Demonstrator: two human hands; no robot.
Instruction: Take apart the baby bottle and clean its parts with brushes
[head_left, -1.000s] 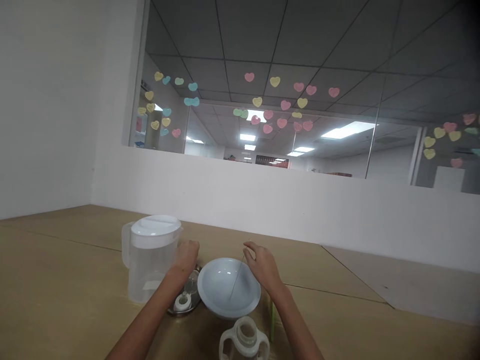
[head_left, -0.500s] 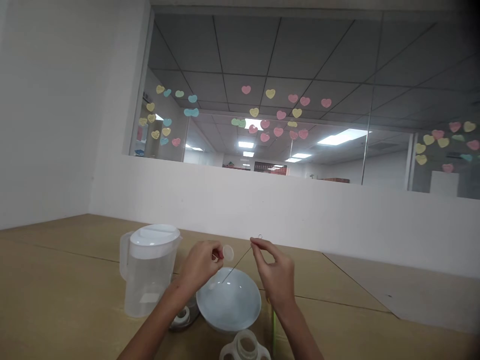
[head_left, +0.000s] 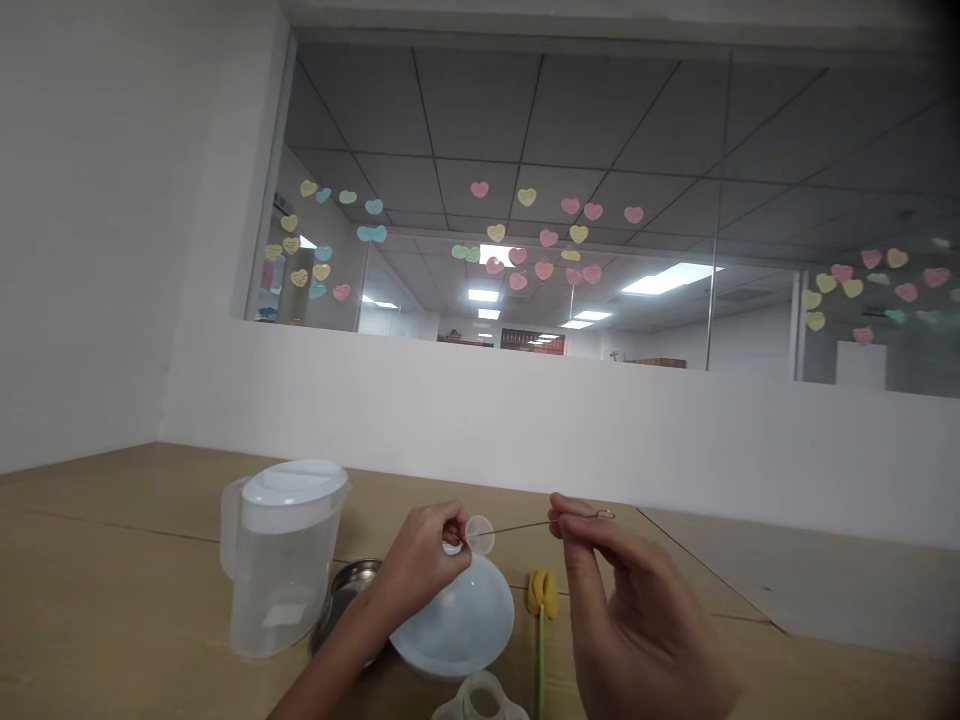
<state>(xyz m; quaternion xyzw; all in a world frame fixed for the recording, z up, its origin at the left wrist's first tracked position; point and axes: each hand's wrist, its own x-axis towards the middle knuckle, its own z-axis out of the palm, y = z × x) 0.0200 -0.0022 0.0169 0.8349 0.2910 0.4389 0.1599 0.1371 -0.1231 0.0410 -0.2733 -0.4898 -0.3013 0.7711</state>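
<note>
Left hand (head_left: 420, 560) pinches a clear disc (head_left: 478, 534) at its edge; right hand (head_left: 637, 610) pinches a thin wire (head_left: 525, 526), held level so its far end reaches the disc; a white bowl (head_left: 454, 625) sits at 6 o'clock below them, a jug (head_left: 281, 570) at 9 o'clock, a yellow tulip (head_left: 542, 592) at 5 o'clock.

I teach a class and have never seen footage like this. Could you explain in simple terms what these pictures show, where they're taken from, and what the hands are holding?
All three pictures come from one camera worn on a person's head, looking forward and down, so the bare arms are the wearer's own. The left hand pinches a small clear disc. The right hand holds a thin wire with a small loop at its end. On the table are a plastic pitcher, a white bowl, a metal dish, a yellow flower and a white two-handled bottle.
</note>
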